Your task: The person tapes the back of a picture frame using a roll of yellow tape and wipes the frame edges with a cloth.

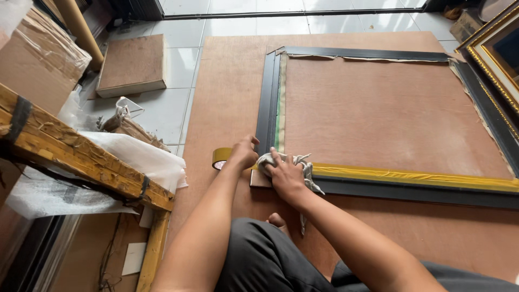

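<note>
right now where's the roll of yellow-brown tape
In the head view, the roll of yellow-brown tape lies on the brown board, under the left hand, just left of the black frame's near corner.
</note>
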